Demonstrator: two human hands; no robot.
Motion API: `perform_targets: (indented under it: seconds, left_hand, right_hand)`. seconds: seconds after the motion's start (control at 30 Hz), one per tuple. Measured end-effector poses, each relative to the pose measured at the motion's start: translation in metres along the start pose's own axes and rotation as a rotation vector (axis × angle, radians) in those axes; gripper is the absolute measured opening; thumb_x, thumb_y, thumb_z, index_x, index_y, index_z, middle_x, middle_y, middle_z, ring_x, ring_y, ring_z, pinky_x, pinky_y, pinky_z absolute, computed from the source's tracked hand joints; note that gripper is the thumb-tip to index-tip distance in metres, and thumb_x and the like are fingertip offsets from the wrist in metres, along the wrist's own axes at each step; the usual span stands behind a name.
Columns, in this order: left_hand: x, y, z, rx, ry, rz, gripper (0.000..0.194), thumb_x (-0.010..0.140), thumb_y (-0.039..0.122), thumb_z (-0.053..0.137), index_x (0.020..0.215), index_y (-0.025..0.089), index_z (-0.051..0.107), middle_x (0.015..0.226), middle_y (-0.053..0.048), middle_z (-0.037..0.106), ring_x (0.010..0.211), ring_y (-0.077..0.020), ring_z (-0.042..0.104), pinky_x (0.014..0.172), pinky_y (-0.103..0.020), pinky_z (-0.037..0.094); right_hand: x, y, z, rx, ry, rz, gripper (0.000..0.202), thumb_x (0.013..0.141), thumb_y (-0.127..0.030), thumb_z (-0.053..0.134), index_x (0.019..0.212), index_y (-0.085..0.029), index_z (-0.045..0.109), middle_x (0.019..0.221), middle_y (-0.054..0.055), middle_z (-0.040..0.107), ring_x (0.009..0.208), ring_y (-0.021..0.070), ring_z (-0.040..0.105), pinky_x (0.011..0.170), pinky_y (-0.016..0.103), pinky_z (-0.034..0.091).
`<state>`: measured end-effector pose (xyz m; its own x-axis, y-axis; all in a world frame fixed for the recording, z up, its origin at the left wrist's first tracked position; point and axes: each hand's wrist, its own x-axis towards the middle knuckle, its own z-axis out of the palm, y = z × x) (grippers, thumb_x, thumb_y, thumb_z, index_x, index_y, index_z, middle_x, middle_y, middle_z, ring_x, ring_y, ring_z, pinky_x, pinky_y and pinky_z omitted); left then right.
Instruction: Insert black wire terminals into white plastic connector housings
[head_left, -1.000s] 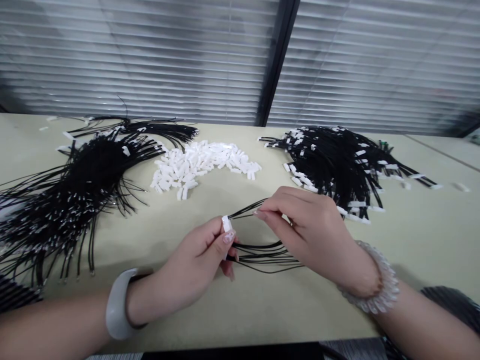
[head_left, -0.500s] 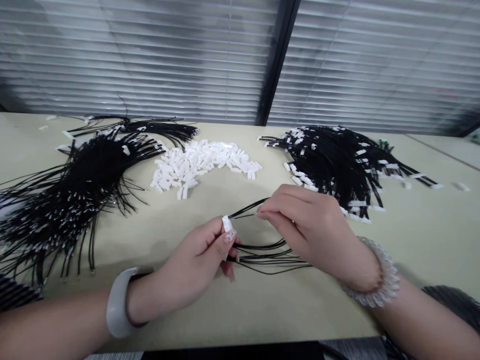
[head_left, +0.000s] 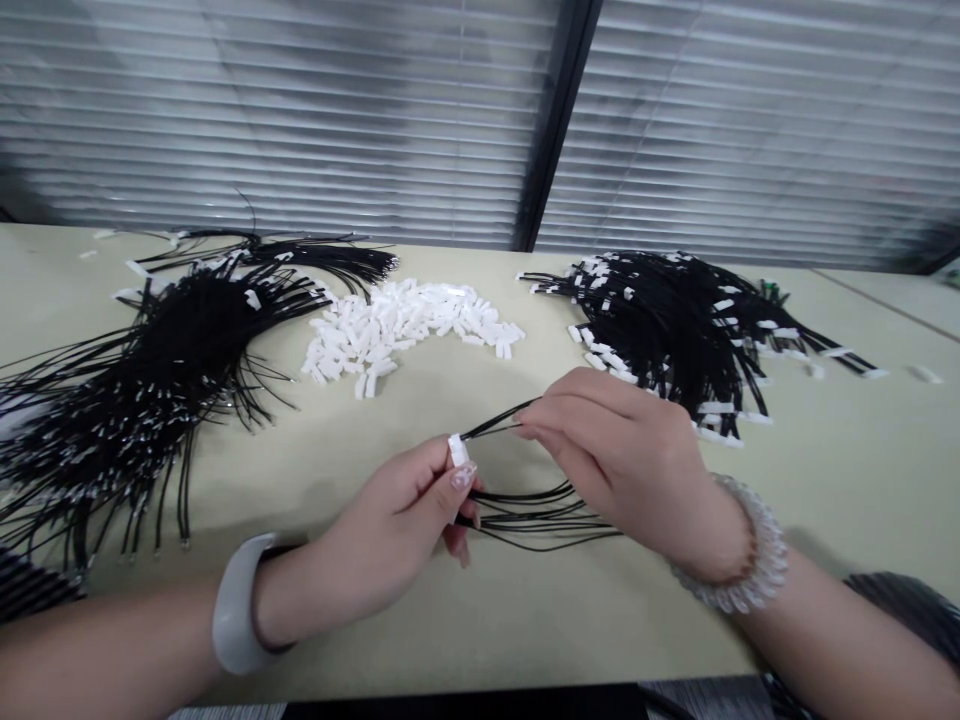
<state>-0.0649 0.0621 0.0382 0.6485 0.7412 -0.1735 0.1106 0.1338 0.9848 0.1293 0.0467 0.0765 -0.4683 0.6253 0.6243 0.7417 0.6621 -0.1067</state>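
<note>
Near the middle of the table, my left hand [head_left: 409,515] pinches a small white connector housing [head_left: 458,450] between thumb and forefinger. Black wires [head_left: 536,515] loop from its fingers toward the right, passing below and behind the other hand. My right hand [head_left: 619,455] is closed, its thumb and fingertips gripping thin black wires [head_left: 491,422] that run to the connector's right side. How many wires sit between those fingertips is hidden. Both hands are a short way above the table, with the connector upright and slightly tilted.
Loose white connector housings [head_left: 405,325] form a heap behind my hands. To the left lies a large bundle of black wires [head_left: 172,370] with bare metal ends. A pile of black wires with white connectors [head_left: 660,310] lies at right. Window blinds [head_left: 300,120] rise behind the table [head_left: 480,620].
The connector and my left fingertips have shifted very slightly to the right. My right hand keeps its grip, with its wrist turned a little; the piles lie unchanged.
</note>
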Motion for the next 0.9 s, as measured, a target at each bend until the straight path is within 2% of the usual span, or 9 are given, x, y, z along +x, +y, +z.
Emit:
perform_targets:
  seconds: [0.2,0.4,0.6,0.77,0.9]
  left_hand:
    - [0.0,0.001,-0.001,-0.023,-0.01,-0.025,0.029,0.086,0.042,0.038,0.079,0.015,0.045,0.068,0.003,0.046,0.053,-0.0056,0.051,0.053,-0.021,0.046]
    - [0.0,0.003,-0.002,-0.041,-0.058,-0.03,0.029,0.086,0.042,0.038,0.077,0.015,0.044,0.069,0.003,0.047,0.054,-0.0047,0.049,0.055,-0.021,0.047]
    - [0.0,0.001,-0.003,0.012,-0.078,-0.044,0.031,0.086,0.044,0.038,0.074,0.015,0.041,0.068,0.002,0.046,0.055,-0.0059,0.048,0.053,-0.021,0.047]
    - [0.0,0.001,-0.003,0.047,-0.135,-0.058,0.03,0.086,0.044,0.036,0.076,0.016,0.042,0.071,0.001,0.046,0.058,-0.0063,0.047,0.052,-0.02,0.046]
    - [0.0,0.002,-0.003,-0.006,-0.121,-0.051,0.03,0.086,0.043,0.037,0.075,0.016,0.041,0.071,0.001,0.045,0.059,-0.0066,0.047,0.053,-0.02,0.046]
  right_hand:
    - [-0.002,0.006,-0.002,0.026,-0.061,-0.087,0.019,0.078,-0.002,0.044,0.081,-0.013,0.059,0.077,0.004,0.057,0.072,0.0086,0.049,0.062,0.02,0.041]
    - [-0.003,0.012,0.002,-0.038,-0.099,-0.099,0.019,0.08,-0.004,0.042,0.083,-0.014,0.058,0.082,0.004,0.056,0.075,0.0086,0.049,0.064,0.02,0.041]
    - [0.001,0.001,0.011,-0.083,-0.152,-0.05,0.022,0.085,-0.017,0.04,0.074,-0.013,0.059,0.072,0.003,0.055,0.069,0.008,0.048,0.063,0.019,0.039]
    - [0.003,-0.007,0.012,-0.086,-0.133,-0.032,0.021,0.082,-0.013,0.041,0.07,-0.015,0.057,0.069,0.001,0.052,0.063,0.0072,0.043,0.059,0.019,0.035]
    - [0.003,-0.007,0.008,-0.077,-0.165,-0.015,0.022,0.084,-0.019,0.041,0.071,-0.014,0.058,0.067,0.001,0.052,0.064,0.0078,0.043,0.06,0.02,0.033]
